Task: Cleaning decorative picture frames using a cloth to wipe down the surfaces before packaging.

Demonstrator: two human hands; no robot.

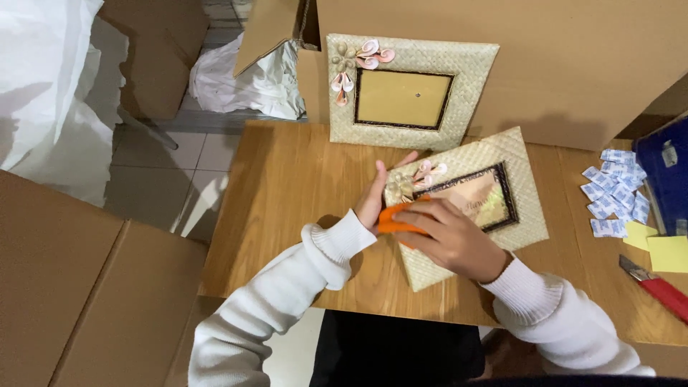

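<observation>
A woven straw picture frame (516,208) with shell flowers at its top left corner lies tilted on the wooden table (287,186). My left hand (378,192) rests open against the frame's left edge, by the shell flowers. My right hand (448,233) presses an orange cloth (393,218) onto the frame's lower left part. A second, matching woven frame (408,89) stands upright at the back of the table, leaning on a large cardboard box (573,64).
Small white-and-blue sachets (615,192), yellow sticky notes (663,247) and a red utility knife (659,288) lie at the table's right. A dark blue case (666,172) sits at the right edge. Cardboard boxes (79,287) and white wrapping paper (251,79) fill the floor at left.
</observation>
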